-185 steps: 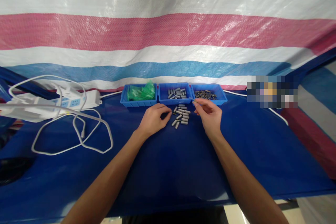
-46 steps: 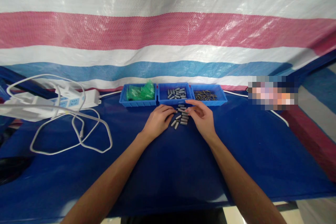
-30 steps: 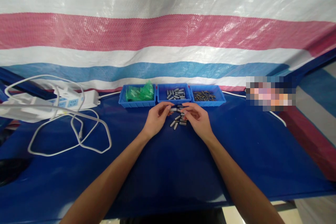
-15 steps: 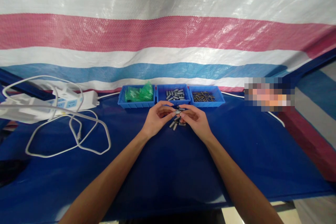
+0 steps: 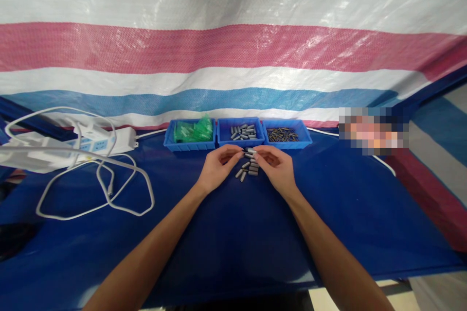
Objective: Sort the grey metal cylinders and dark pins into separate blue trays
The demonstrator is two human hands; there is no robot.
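My left hand [image 5: 218, 167] is closed in a pinch, thumb against the fingers. Whatever its fingertips hold is too small to make out. Facing it, my right hand [image 5: 275, 166] pinches a short silver metal cylinder [image 5: 250, 150] between thumb and fingers. Both sets of fingertips nearly meet just in front of the bins. Beneath and between them lies a loose group of similar metal cylinders [image 5: 253, 172] on the blue table surface [image 5: 233, 233].
Three blue bins stand in a row behind my hands: one with green plastic bags [image 5: 195, 129], a middle bin [image 5: 223, 140] with more cylinders, and one with many thin screw-like pieces [image 5: 282, 134]. A power strip [image 5: 124, 139] and looped white cable [image 5: 151, 189] lie left.
The fingertips have drawn slightly apart, with the cylinder at my right fingers. My hands sit a little lower, and more of the loose cylinders show between them.
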